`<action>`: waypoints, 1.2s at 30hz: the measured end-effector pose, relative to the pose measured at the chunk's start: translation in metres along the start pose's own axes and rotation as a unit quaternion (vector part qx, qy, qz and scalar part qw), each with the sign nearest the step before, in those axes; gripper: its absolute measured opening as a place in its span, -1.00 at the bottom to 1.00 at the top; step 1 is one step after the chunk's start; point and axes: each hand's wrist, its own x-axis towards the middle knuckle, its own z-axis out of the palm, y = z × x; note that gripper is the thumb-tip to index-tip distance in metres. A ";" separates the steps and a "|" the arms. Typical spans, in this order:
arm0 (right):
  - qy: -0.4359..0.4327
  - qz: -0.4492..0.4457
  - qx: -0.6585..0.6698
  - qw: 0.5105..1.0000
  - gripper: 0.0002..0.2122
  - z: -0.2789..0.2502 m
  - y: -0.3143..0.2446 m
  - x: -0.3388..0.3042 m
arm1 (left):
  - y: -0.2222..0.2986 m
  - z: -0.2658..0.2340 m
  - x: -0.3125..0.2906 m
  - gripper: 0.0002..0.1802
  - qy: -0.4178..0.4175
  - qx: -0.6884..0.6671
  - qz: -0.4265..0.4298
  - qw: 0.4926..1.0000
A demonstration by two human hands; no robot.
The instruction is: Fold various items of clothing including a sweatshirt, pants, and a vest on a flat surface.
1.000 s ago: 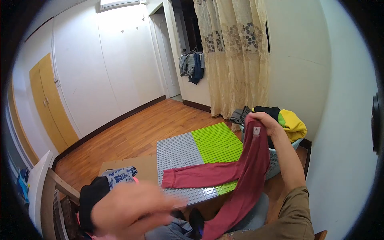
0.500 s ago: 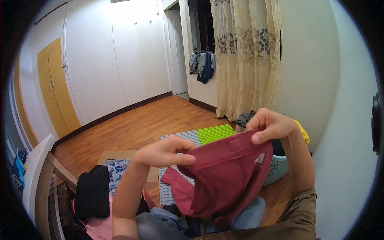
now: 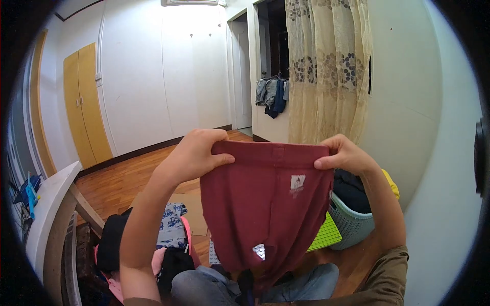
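Observation:
A pair of maroon pants [image 3: 265,199] hangs upright in front of me, waistband stretched out at the top. My left hand [image 3: 201,153] pinches the left end of the waistband, thumb in front. At the right end, my right hand [image 3: 343,155] grips the waistband in the same way. A small white label shows near the upper right of the cloth, and a gap lower down lets grey studs show through. The lower part of the pants bunches over my jeans-covered lap.
A light blue basket [image 3: 352,232] of dark and yellow clothes stands at right. Behind the pants is a studded board with a green part [image 3: 326,234]. Black clothing [image 3: 109,250] and a patterned cloth [image 3: 171,227] lie at left, near cardboard [image 3: 196,211] and a white-topped table [image 3: 48,209].
Both hands have levelled and spread the waistband, the left one rising. The pants went from tilted and crumpled to hanging flat, facing me. The view has shifted a little.

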 end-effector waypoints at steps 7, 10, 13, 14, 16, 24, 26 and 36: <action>0.094 -0.067 -0.145 0.983 -0.82 -0.003 -0.020 0.020 | -0.025 -0.009 0.013 -0.78 0.101 0.161 0.089 0.978; 0.102 -0.066 -0.150 0.981 -0.81 -0.012 -0.018 0.027 | -0.025 -0.018 0.018 -0.81 0.087 0.067 0.011 0.994; 0.150 -0.103 -0.136 0.974 -0.80 -0.022 -0.018 0.040 | -0.027 -0.024 0.035 -0.81 0.093 -0.056 -0.016 0.994; 0.180 -0.134 -0.072 0.972 -0.80 -0.023 -0.025 0.046 | -0.025 -0.028 0.042 -0.81 0.124 -0.107 0.003 0.986; 0.211 -0.165 -0.012 0.963 -0.79 -0.029 -0.048 0.053 | -0.008 -0.037 0.059 -0.76 0.168 -0.177 0.021 0.969; 0.211 -0.390 -0.010 0.896 -0.70 -0.029 -0.162 0.025 | 0.073 -0.115 0.066 -0.53 0.192 -0.216 0.173 0.942; 0.207 -0.387 -0.039 0.898 -0.67 -0.026 -0.178 0.011 | 0.092 -0.123 0.050 -0.51 0.164 -0.219 0.205 0.940; 0.246 -0.260 -0.176 0.917 -0.72 -0.006 -0.159 0.016 | 0.065 -0.105 0.045 -0.23 0.203 -0.226 0.052 0.951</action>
